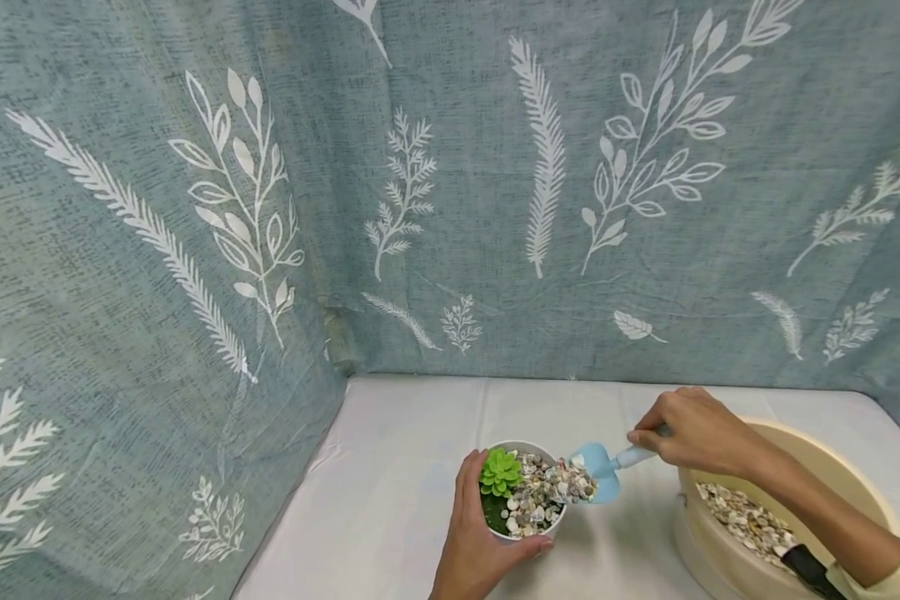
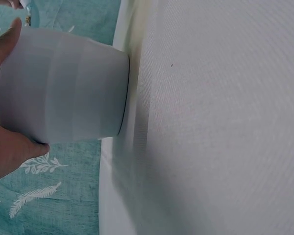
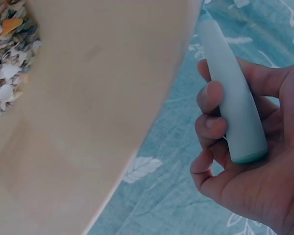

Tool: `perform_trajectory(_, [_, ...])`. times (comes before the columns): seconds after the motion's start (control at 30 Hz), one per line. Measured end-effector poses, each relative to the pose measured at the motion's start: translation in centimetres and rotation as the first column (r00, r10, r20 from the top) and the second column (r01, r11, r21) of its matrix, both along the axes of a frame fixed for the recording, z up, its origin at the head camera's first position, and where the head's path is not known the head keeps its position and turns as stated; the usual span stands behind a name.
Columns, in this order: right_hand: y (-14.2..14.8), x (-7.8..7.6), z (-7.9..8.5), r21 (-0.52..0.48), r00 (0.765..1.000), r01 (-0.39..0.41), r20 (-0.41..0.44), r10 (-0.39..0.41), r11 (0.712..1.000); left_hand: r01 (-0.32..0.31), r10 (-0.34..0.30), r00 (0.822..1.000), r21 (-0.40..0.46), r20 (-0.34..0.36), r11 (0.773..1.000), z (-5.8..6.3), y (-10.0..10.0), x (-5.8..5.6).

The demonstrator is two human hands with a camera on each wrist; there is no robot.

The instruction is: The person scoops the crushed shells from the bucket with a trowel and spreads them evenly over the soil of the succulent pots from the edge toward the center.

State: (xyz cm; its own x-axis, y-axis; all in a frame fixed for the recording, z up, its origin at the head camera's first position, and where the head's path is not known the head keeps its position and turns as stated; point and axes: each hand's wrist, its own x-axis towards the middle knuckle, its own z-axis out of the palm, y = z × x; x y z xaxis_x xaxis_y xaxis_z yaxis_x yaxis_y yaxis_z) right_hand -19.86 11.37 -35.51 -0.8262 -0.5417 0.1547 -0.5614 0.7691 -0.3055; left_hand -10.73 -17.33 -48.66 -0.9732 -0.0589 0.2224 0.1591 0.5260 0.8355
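Observation:
In the head view my left hand [image 1: 471, 537] grips a small white pot [image 1: 504, 444], thumb on the near side and fingers on the far left side. A bright green artificial succulent [image 1: 500, 472] sits at the pot's left, with dark green moss below it and pale pebbles and shell bits on the right. My right hand [image 1: 693, 429] holds a light blue toy trowel [image 1: 604, 477] by its handle, fingers wrapped round it in the right wrist view. The trowel's blade, heaped with shell bits [image 1: 570, 482], overlaps the pot's right rim.
A large cream tub [image 1: 783, 427] stands at the right under my right forearm, with more shell bits [image 1: 746, 521] inside. White cloth [image 1: 412, 417] covers the table. A teal curtain with white leaf prints [image 1: 450, 208] hangs behind and along the left.

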Motion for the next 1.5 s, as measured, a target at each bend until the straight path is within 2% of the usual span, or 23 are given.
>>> perform_trajectory(0.33, [-0.7, -0.1, 0.5, 0.02, 0.999, -0.024, -0.023, 0.024, 1.0, -0.001, 0.001, 1.0, 0.012, 0.016, 1.0, 0.2, -0.3, 0.1])
perform_trajectory(0.9, [-2.3, -0.2, 1.2, 0.003, 0.996, -0.088, -0.016, 0.088, 0.996, 0.017, -0.017, 1.0, -0.004, -0.016, 1.0, 0.4, -0.6, 0.1])
perform_trajectory(1.27, [-4.3, 0.0, 1.3, 0.013, 0.99, -0.135, -0.039, 0.135, 0.991, 0.041, -0.043, 0.998, 0.031, 0.045, 0.999, 0.5, -1.0, 0.2])
perform_trajectory(1.5, [-5.8, 0.4, 1.2, 0.031, 0.989, -0.136, -0.055, 0.138, 0.99, 0.047, -0.051, 0.995, 0.044, 0.09, 0.998, 0.5, -1.2, 0.3])
